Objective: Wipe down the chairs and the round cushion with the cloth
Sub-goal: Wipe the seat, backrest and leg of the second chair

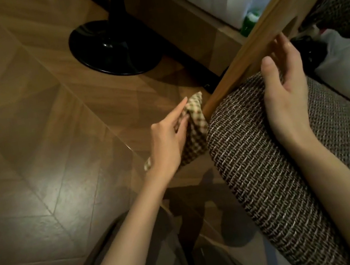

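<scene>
A brown woven cushion (264, 164) stands on its edge at the right, its rim facing me. My right hand (284, 92) rests on top of it with relaxed fingers, fingertips against a wooden frame (248, 52) behind it. My left hand (168, 140) holds a checked beige cloth (196, 129) flat against the cushion's left face, fingers mostly straight, the index pointing up. Much of the cloth is hidden behind this hand.
A black round pedestal base (114, 48) stands on the wooden floor (28, 109) at the upper middle. More woven upholstery (347, 128) lies right of the cushion. A green object (248, 22) sits beyond the frame. My legs are at the bottom.
</scene>
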